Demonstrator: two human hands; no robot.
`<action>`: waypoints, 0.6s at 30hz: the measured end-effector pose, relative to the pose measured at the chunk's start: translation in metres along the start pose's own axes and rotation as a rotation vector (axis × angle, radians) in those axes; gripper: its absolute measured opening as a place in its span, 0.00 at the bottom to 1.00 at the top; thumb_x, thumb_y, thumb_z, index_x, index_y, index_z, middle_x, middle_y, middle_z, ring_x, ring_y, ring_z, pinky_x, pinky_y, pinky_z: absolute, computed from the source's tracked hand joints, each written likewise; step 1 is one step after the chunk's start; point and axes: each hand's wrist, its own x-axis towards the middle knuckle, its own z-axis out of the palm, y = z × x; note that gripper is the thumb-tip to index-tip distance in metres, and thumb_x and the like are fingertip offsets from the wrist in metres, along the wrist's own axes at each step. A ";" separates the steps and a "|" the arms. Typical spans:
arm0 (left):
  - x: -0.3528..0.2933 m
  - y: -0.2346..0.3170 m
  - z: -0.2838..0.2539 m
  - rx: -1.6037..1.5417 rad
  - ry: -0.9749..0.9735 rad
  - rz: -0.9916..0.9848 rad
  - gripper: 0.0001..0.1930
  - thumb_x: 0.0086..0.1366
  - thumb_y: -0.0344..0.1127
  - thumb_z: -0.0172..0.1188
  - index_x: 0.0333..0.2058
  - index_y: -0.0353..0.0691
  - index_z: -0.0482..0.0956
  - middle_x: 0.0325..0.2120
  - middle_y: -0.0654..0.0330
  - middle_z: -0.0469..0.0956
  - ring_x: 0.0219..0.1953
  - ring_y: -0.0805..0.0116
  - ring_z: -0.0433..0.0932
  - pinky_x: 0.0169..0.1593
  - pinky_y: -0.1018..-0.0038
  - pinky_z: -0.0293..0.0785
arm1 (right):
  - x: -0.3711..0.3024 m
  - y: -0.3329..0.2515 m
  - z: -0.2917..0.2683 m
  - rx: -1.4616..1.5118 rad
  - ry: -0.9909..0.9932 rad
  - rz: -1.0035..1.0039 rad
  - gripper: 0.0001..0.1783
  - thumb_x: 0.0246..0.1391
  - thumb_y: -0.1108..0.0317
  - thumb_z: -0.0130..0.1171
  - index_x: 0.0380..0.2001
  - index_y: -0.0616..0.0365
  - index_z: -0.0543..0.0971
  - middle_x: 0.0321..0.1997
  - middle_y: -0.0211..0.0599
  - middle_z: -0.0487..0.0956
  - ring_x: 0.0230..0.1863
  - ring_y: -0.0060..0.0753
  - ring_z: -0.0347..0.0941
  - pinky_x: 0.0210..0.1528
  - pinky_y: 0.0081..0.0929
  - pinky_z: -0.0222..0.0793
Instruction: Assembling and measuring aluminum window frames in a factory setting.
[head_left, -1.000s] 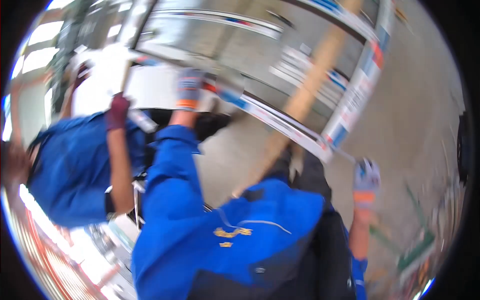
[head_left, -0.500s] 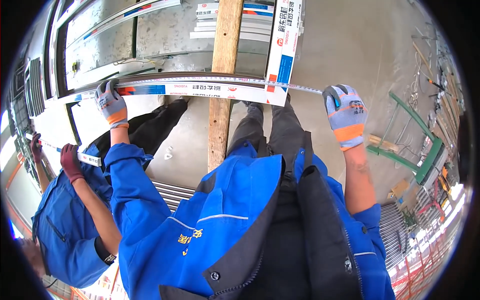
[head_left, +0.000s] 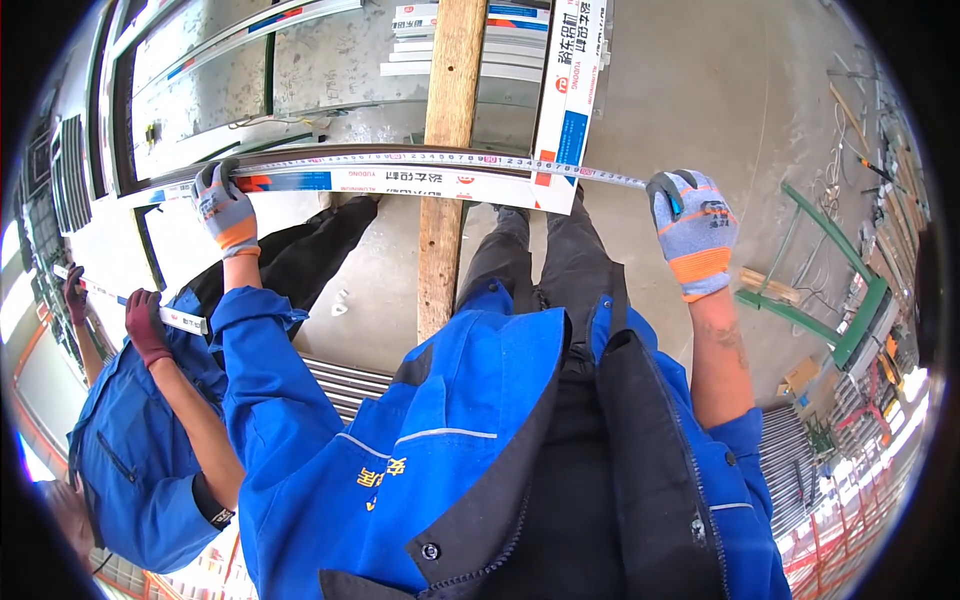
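A white measuring tape (head_left: 420,157) is stretched along the near bar of a metal window-like frame (head_left: 400,182), which has printed protective film. My left hand (head_left: 228,210), in a grey and orange work glove, is closed over that bar near its left part, with the tape running under the fingers. The exact end of the tape is hidden there. Past the frame's right corner, my right hand (head_left: 694,235) in a matching glove is closed around the tape measure's case (head_left: 675,205); only a bit of blue shows between the fingers.
A wooden beam (head_left: 445,250) runs beneath the frame. At the left, a co-worker in blue, wearing dark red gloves (head_left: 148,328), holds a white strip (head_left: 182,320). A green metal stand (head_left: 862,322) is on the right, with long profiles and scraps (head_left: 805,375) near it.
The tape blade has tilted, so its markings face up more plainly. Both my hands stay nearly where they were, with the right shifted very slightly.
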 end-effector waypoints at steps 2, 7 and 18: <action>0.000 0.002 0.000 -0.014 0.022 -0.016 0.15 0.54 0.23 0.56 0.40 0.44 0.82 0.41 0.52 0.78 0.48 0.51 0.74 0.55 0.59 0.68 | 0.001 -0.001 -0.003 0.024 -0.057 0.023 0.06 0.50 0.64 0.62 0.32 0.49 0.83 0.37 0.38 0.81 0.40 0.43 0.77 0.41 0.36 0.74; -0.001 0.001 0.000 0.004 0.021 0.014 0.15 0.54 0.23 0.56 0.39 0.44 0.83 0.40 0.53 0.79 0.47 0.51 0.74 0.55 0.59 0.69 | -0.002 -0.001 -0.006 -0.015 -0.082 0.031 0.07 0.50 0.64 0.62 0.34 0.49 0.83 0.39 0.40 0.81 0.40 0.44 0.78 0.42 0.36 0.74; 0.002 0.001 0.002 0.028 0.035 0.019 0.12 0.56 0.24 0.55 0.37 0.43 0.83 0.39 0.53 0.79 0.46 0.51 0.75 0.53 0.59 0.70 | -0.006 -0.001 -0.001 -0.012 -0.076 0.058 0.11 0.47 0.59 0.64 0.33 0.50 0.83 0.39 0.41 0.81 0.43 0.44 0.78 0.43 0.39 0.73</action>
